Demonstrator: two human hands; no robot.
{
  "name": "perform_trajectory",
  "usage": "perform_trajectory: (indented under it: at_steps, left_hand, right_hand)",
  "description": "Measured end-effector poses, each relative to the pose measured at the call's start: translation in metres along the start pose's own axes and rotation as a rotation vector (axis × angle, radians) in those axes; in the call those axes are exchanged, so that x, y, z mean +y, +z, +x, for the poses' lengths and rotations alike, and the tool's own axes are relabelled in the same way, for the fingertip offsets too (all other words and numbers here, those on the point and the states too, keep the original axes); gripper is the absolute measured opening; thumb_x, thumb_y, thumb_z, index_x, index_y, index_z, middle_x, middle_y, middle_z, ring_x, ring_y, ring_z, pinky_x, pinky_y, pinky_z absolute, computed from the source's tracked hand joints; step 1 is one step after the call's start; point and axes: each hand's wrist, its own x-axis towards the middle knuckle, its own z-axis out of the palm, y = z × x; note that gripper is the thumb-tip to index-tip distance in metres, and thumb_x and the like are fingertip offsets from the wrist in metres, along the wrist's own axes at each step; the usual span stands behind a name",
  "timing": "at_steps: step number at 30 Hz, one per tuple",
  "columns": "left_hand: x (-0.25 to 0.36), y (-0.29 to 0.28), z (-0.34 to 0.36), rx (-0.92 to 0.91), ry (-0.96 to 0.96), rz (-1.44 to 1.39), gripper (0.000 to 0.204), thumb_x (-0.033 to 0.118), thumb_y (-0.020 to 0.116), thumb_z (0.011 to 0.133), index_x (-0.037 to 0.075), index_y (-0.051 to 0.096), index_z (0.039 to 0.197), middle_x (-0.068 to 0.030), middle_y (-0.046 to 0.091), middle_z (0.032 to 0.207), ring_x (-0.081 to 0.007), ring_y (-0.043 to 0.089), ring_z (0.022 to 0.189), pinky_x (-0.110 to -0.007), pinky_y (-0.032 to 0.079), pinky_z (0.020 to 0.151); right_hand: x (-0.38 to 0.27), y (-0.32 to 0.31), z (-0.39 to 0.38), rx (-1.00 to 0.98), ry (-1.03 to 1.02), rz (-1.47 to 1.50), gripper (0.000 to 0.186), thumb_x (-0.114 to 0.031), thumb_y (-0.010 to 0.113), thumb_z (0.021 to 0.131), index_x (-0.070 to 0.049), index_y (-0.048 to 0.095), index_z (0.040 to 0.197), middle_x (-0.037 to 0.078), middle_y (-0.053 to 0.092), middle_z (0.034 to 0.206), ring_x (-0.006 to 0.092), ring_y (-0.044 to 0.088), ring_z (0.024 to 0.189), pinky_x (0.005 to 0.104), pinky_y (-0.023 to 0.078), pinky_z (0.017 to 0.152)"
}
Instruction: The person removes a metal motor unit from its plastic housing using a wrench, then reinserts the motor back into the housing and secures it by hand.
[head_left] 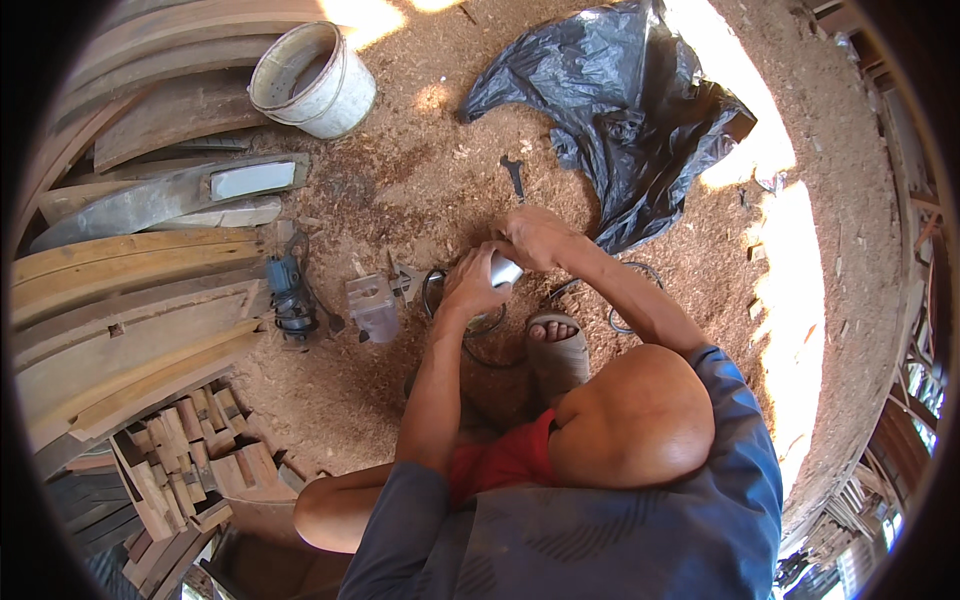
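My left hand point(470, 288) is wrapped round a smooth silver, rounded piece point(504, 269), held low above the sawdust-covered ground. Against the far right end of the same piece, my right hand point(537, 240) is closed with its fingers curled; what they pinch is hidden. A dark flat wrench point(513, 178) lies just beyond my hands. Left of them are a grey metal part point(405, 281) and a clear plastic housing point(373, 309). Black cable point(487, 345) loops on the ground under and beside my hands.
A blue power tool point(288, 295) rests at the left, by stacked curved timbers point(140, 270). Wood offcuts point(185, 455) are piled nearer. A whitish bucket point(335, 100) stands far left; a black plastic sheet point(620, 100) spreads far right. My sandalled foot point(556, 350) is close to my hands.
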Motion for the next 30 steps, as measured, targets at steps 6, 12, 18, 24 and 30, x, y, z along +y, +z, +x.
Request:
perform_trajectory:
  at_steps: [6,12,18,24,30]
  left_hand:
    - [-0.001,0.011,0.016,0.220,-0.018,-0.276,0.067,0.031,0.075,0.081,0.008,0.048,0.138,-0.0211,0.063,0.127,-0.0405,0.057,0.121,-0.047,0.047,0.102]
    - [0.003,0.006,0.016,0.320,-0.023,-0.337,0.055,0.029,0.074,0.087,0.002,0.054,0.130,-0.0192,0.071,0.112,-0.0374,0.066,0.109,-0.045,0.051,0.093]
    - [0.010,0.009,0.016,0.407,0.043,-0.450,0.037,0.026,0.066,0.094,0.006,0.052,0.121,-0.0156,0.075,0.098,-0.0383,0.069,0.100,-0.048,0.051,0.086]
    - [0.008,0.014,0.019,0.436,0.106,-0.497,0.023,0.023,0.062,0.096,0.006,0.054,0.109,-0.0157,0.072,0.093,-0.0386,0.069,0.091,-0.048,0.052,0.081]
    - [0.008,0.017,0.010,0.491,0.161,-0.516,0.020,0.022,0.064,0.095,0.004,0.057,0.103,-0.0156,0.069,0.086,-0.0347,0.069,0.081,-0.044,0.053,0.074]
  right_hand:
    - [0.017,0.014,0.029,-0.217,0.114,-0.015,0.031,-0.034,0.066,0.087,-0.004,0.074,0.091,0.023,0.071,0.083,0.0420,0.070,0.083,0.0484,0.055,0.073]
    - [0.016,-0.016,0.018,-0.090,0.056,0.218,0.035,-0.035,0.063,0.092,-0.003,0.073,0.100,0.025,0.071,0.092,0.0407,0.070,0.089,0.0489,0.054,0.080]
    - [0.036,-0.023,0.022,0.000,0.512,-0.187,0.039,-0.038,0.061,0.094,-0.002,0.069,0.108,0.024,0.072,0.102,0.0390,0.070,0.099,0.0474,0.055,0.088]
    - [0.041,0.015,0.031,0.187,0.511,-0.218,0.034,-0.032,0.062,0.091,0.000,0.069,0.102,0.024,0.069,0.111,0.0369,0.068,0.105,0.0450,0.055,0.088]
    - [0.059,0.023,0.042,0.114,0.434,-0.286,0.026,-0.022,0.065,0.081,-0.001,0.069,0.096,0.024,0.069,0.106,0.0374,0.069,0.103,0.0467,0.055,0.087]
